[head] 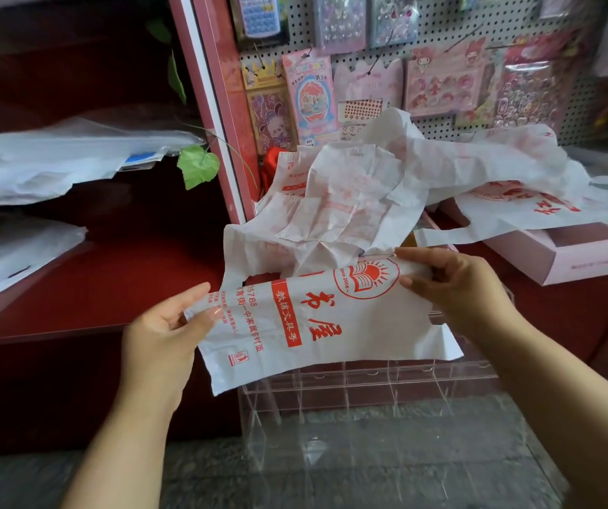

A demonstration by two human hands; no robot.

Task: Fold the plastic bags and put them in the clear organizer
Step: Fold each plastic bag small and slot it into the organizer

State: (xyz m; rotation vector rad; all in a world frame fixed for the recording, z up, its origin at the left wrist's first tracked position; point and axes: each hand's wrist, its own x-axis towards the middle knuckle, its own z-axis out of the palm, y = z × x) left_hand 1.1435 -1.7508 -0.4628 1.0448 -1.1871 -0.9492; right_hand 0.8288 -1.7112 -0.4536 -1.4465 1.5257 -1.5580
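Observation:
A white plastic bag (317,321) with red print is stretched flat between my hands, above the clear organizer (368,380). My left hand (170,325) pinches its left end between thumb and fingers. My right hand (453,284) grips its upper right edge with curled fingers. Behind it a heap of crumpled white bags (361,200) with red print lies over the organizer's far side and spreads to the right. The organizer is a transparent box with several divided cells, and the held bag hides most of its top.
Dark red shelves (93,288) at the left carry more white plastic bags (56,163). A pink post (218,115) stands beside a pegboard (442,31) hung with sticker packs. A pink box (570,255) sits at the right. Grey floor lies below.

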